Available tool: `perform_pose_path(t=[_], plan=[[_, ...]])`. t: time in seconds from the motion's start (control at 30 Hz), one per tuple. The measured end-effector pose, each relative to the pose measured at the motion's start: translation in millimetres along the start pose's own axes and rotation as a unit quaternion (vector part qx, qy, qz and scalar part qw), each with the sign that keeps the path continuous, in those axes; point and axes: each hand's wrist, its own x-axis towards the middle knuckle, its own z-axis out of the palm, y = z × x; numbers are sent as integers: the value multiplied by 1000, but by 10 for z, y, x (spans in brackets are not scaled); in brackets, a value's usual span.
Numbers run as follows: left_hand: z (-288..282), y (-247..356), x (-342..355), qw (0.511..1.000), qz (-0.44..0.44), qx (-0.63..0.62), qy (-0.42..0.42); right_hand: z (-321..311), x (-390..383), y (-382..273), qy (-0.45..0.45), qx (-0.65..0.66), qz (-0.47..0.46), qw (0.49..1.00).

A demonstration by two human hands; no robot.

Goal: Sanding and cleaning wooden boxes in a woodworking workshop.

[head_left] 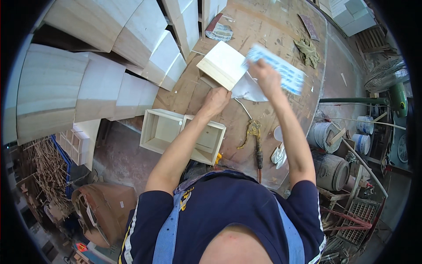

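Note:
My left hand (216, 101) is closed on the near lower edge of a pale wooden box (223, 64), which sits tilted on the workbench with its white face up. My right hand (265, 78) grips one end of a white sheet with blue print (283, 75), smeared by motion, just right of the box. Beneath that hand lies a crumpled white sheet (250, 89). An open wooden box with two compartments (163, 115) rests at the bench's near left, partly behind my left forearm. Nearer me is a yellow air blow gun (254, 128) with a hose.
Stacked wooden boxes (57, 81) crowd the left side. On the workbench (263, 22) lie a crumpled printed scrap (219, 30), a brown glove (307, 52) and a white glove (278, 155). Buckets (323, 134) and a fan (389, 75) stand beyond the right edge.

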Motion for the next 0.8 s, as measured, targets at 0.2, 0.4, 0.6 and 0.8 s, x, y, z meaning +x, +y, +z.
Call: perform_pose_path(t=[0.2, 0.4, 0.6, 0.8], plan=[[138, -243, -12, 998, 24, -3, 56, -66, 185, -590, 1, 54, -155, 986], [-8, -117, -25, 1000, -13, 12, 20, 40, 794, -131, -105, 37, -20, 994], [-258, -355, -34, 878, 35, -437, -191, -58, 477, 182, -15, 116, 90, 989], [-382, -114, 217, 754, -38, -656, -10, -350, 133, 124, 17, 125, 145, 981]])
